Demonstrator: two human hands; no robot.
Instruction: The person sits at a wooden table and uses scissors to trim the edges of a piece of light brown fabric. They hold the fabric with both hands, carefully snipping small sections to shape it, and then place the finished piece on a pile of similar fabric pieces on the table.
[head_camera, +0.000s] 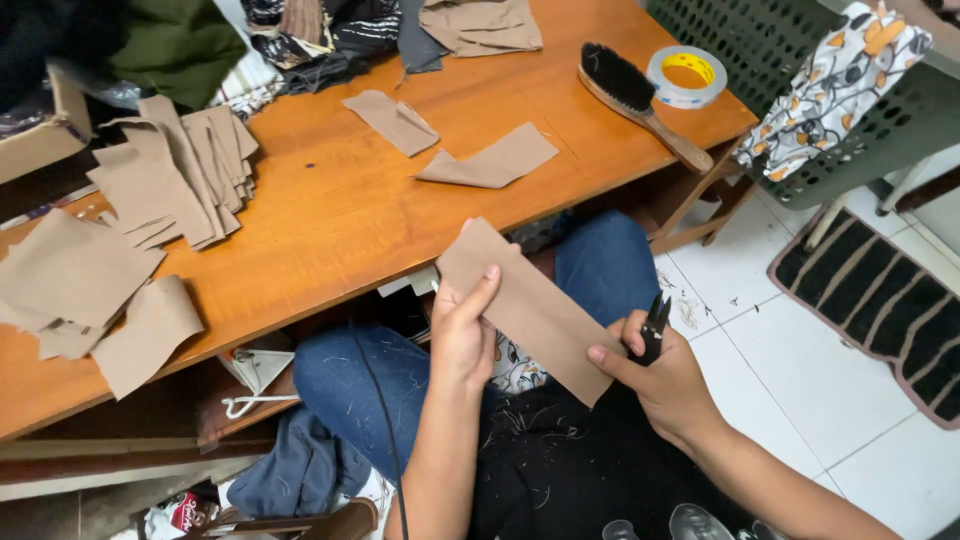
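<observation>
A long tan fabric strip is held over my lap, between both hands. My left hand grips its near-left edge, thumb on top. My right hand pinches the strip's lower right end with a finger and also holds small black snips in its palm, blades pointing up. I sit in blue jeans at the front edge of an orange wooden table.
Stacks of tan fabric pieces and loose ones lie on the table's left; two cut pieces in the middle. A black brush and a tape roll sit far right. A green basket, a striped mat.
</observation>
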